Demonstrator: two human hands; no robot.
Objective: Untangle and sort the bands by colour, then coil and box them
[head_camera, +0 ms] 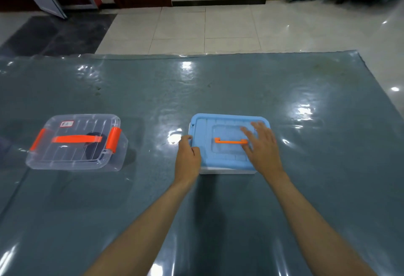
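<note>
A box with a blue lid (218,127) and a small orange handle (229,141) sits right of the table's middle. My right hand (263,147) lies flat on that lid, fingers spread and straight. My left hand (188,152) curls its fingers round the lid's left edge. To the left stands a clear box (76,142) with orange latches and an orange handle, its lid on. A dark coiled band (95,148) shows through its wall. What the blue-lidded box holds is hidden.
The table carries a grey-blue cloth under a shiny clear plastic sheet (218,83). Its far edge runs along a white tiled floor (207,29). Curtains and a dark doorway stand beyond.
</note>
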